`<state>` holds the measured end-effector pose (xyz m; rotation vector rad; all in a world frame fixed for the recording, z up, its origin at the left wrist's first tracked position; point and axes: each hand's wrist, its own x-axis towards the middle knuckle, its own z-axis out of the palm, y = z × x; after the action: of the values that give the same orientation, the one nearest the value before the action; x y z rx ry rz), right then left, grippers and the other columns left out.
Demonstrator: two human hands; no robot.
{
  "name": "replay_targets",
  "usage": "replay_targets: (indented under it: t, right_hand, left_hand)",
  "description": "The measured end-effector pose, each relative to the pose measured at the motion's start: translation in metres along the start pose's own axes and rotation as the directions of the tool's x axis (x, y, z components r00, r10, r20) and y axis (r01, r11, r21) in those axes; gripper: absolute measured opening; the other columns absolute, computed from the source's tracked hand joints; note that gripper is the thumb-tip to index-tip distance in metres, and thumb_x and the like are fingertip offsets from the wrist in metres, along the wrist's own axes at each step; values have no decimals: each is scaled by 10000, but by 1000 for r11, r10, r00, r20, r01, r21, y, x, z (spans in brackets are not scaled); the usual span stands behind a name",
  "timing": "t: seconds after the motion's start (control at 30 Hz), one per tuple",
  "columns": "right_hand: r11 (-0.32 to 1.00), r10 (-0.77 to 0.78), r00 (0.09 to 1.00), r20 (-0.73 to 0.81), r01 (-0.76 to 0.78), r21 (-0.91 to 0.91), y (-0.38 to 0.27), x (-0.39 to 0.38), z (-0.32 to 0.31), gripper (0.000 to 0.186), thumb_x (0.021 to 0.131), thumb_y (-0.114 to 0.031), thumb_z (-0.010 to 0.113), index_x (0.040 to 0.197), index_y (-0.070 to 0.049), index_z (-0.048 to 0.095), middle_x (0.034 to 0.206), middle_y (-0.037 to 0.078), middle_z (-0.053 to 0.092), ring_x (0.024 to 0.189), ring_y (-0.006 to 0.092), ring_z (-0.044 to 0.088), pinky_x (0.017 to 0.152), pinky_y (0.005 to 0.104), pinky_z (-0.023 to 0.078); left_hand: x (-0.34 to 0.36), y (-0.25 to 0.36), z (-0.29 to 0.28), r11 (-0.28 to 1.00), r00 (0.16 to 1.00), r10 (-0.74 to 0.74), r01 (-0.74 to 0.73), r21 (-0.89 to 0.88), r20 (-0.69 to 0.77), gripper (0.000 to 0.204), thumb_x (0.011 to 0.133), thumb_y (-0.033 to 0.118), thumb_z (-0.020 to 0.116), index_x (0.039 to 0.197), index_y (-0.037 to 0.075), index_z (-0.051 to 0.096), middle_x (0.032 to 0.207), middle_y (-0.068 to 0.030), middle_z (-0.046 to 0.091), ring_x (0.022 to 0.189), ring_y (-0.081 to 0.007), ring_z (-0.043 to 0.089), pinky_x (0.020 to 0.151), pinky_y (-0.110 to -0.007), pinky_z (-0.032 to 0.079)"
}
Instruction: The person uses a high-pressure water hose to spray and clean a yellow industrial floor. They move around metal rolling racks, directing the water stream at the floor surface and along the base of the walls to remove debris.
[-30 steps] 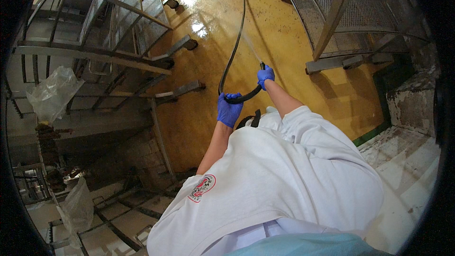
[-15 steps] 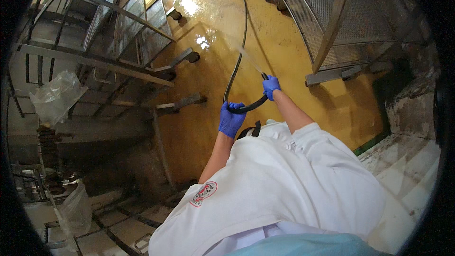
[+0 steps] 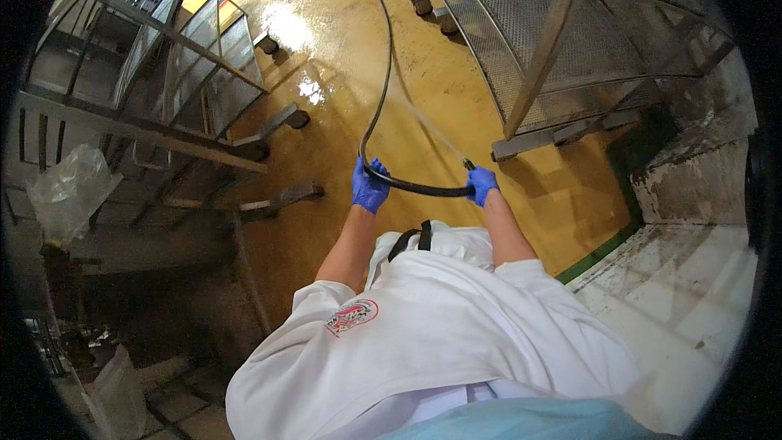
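Observation:
A black hose (image 3: 423,189) runs between my two hands, both in blue gloves. My left hand (image 3: 371,186) is closed round it where it bends away along the floor. Close to the hose's end, my right hand (image 3: 483,185) grips it, with the dark nozzle (image 3: 467,164) sticking out just above the fingers. A thin jet of water (image 3: 436,132) shoots from the nozzle, up and to the left over the wet yellow floor (image 3: 326,143).
Metal rack carts (image 3: 175,33) on wheels stand at the left, with clear plastic bags (image 3: 73,187) hanging nearby. Another cart with mesh panels (image 3: 521,41) stands at the far right. A stained white wall base (image 3: 692,187) and a green floor strip (image 3: 599,259) border the right.
Both hands have shifted left and my right hand has come lower, so the hose between them is straighter. The view has turned slightly; water still sprays from the nozzle.

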<state>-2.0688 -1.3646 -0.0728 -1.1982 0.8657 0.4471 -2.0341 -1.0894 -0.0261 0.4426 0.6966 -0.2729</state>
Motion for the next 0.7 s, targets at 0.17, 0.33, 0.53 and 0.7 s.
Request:
replay_targets:
  t: [0.17, 0.33, 0.53, 0.7]
  right_hand:
    - [969, -180, 982, -55, 187, 160, 11, -12, -7, 178, 744, -39, 430, 889, -96, 515, 517, 20, 376, 387, 138, 392, 335, 313, 335]
    - [953, -276, 957, -95, 285, 103, 4, -30, 17, 155, 763, -38, 438, 888, -93, 510, 511, -9, 348, 378, 113, 356, 332, 282, 337]
    - [961, -248, 940, -234, 270, 64, 13, -35, 48, 336, 767, -29, 432, 1090, -101, 493, 528, -25, 348, 375, 82, 345, 310, 257, 329]
    - [954, -282, 940, -190, 296, 48, 16, -42, 89, 358, 768, -26, 435, 1116, -97, 485, 530, -24, 350, 375, 78, 344, 308, 252, 335]
  left_hand:
    - [31, 32, -22, 998, 998, -59, 58, -20, -35, 313, 842, 401, 460, 731, 110, 485, 547, -21, 488, 491, -182, 469, 500, -311, 407]
    - [28, 53, -12, 998, 998, -55, 54, 42, 41, 370, 850, 406, 440, 588, 145, 431, 457, 16, 391, 403, -161, 407, 453, -306, 386]
    - [-15, 77, -23, 982, 979, -175, 181, -54, 107, 441, 834, 455, 460, 527, 159, 350, 431, 21, 336, 404, -139, 360, 440, -286, 349]
    - [-38, 115, -31, 991, 979, -134, 137, -4, 156, 419, 825, 447, 492, 549, 165, 352, 422, 28, 332, 366, -124, 345, 387, -266, 357]
